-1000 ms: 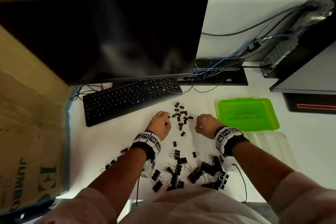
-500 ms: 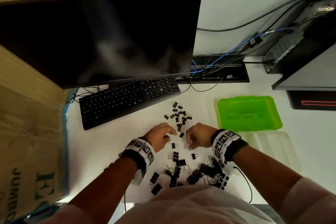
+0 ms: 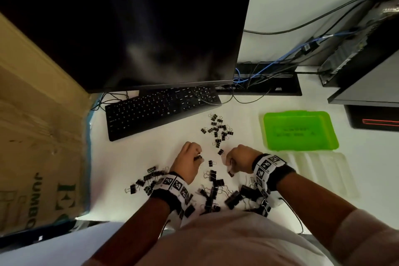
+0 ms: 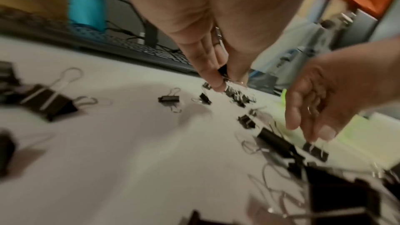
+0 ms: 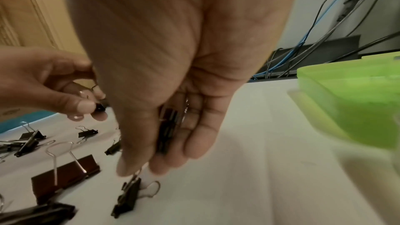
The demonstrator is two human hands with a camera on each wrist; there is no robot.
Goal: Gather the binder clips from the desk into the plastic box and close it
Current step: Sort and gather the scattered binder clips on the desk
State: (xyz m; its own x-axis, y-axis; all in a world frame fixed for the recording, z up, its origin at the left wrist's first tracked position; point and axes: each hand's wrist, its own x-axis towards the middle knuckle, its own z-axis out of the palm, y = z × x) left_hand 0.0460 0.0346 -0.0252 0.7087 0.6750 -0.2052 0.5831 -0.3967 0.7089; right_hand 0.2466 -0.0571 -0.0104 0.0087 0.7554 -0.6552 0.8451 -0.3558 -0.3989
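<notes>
Both hands over the white counter (image 3: 138, 157), near its front edge, knuckles up.

Left hand (image 3: 188, 163): fingers (image 5: 83, 104) curled, thumb and fingertips pinching a small black clip (image 5: 100, 107). More wire shows inside the curl; how many it holds cannot be told.

Right hand (image 3: 238, 158): fingers (image 5: 194, 136) curled round several black clips (image 5: 167, 131) cupped in the palm. Thumb and forefinger tips pinch the wire handle of another clip (image 5: 127, 198), which hangs tilted just over the counter.

Loose clips lie in three groups: a small-clip cluster (image 3: 218, 129) beyond the hands, near the keyboard (image 3: 159, 110); a pile of larger ones (image 3: 216, 192) between the wrists; a few more (image 3: 146, 179) left of the left wrist.

Green box (image 3: 300, 130) sits open on the counter, right of the hands and apart from them. A clear part (image 3: 323, 170) lies flat just in front of it; whether the two are joined cannot be told.

Monitor (image 3: 133, 32) stands behind the keyboard.
</notes>
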